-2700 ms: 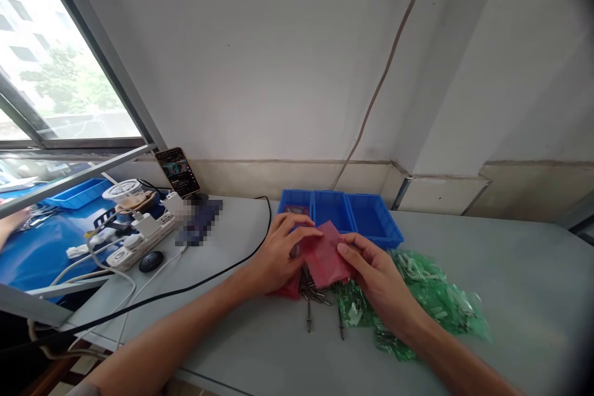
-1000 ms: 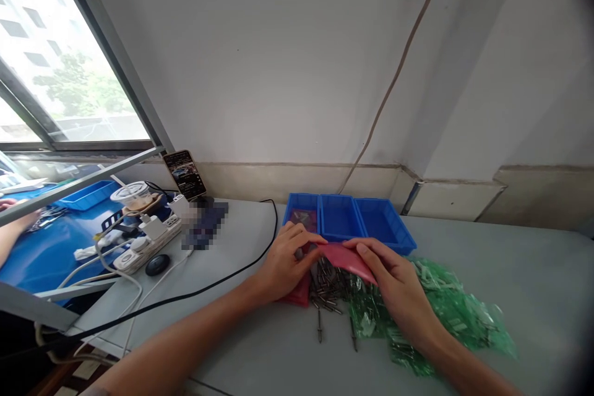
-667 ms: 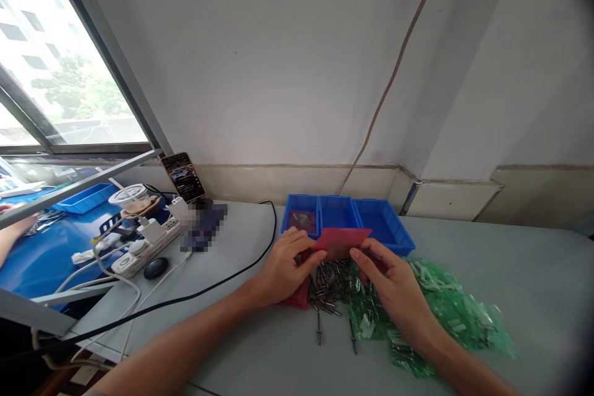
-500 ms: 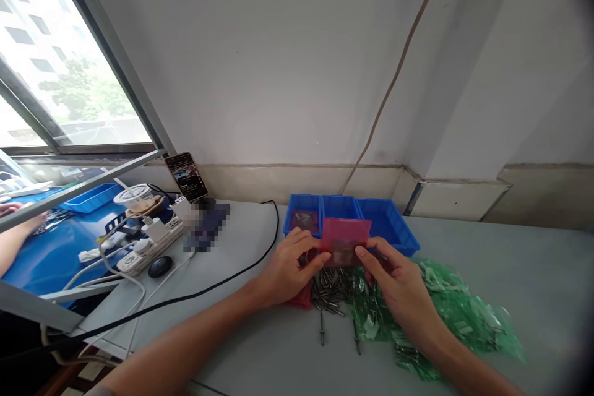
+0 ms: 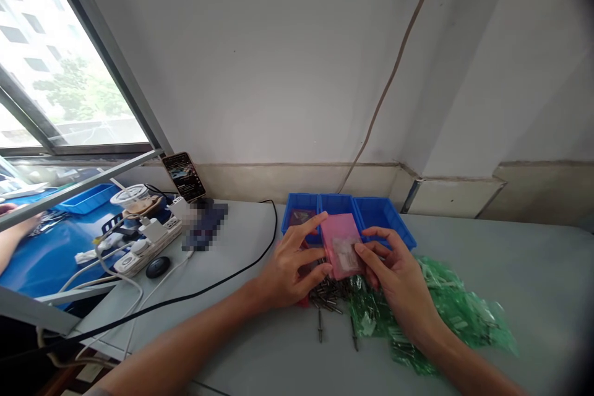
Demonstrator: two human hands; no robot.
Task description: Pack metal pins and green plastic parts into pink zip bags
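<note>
Both my hands hold up a small pink plastic bag (image 5: 342,250) with something pale inside it, just in front of the blue bins (image 5: 388,221). My left hand (image 5: 291,263) pinches the bag's left edge, index finger stretched out. My right hand (image 5: 398,272) pinches its right edge. Under the bag lies a heap of small metal pins (image 5: 327,301) on the grey table (image 5: 524,278). A pile of green plastic bags (image 5: 445,312) spreads out to the right, under my right wrist. More pink bags (image 5: 304,301) peek out beneath my left hand.
Three joined blue bins stand against the wall; the left one (image 5: 301,216) holds a dark bag. A black cable (image 5: 208,284) crosses the table on the left. A phone (image 5: 184,176), a power strip (image 5: 143,241) and chargers sit at the far left. Another person's hand (image 5: 12,232) rests on a blue bench.
The pink bag has been lifted off the pin heap, turned upright, and now tilts face up between both hands. My left index finger has stretched out.
</note>
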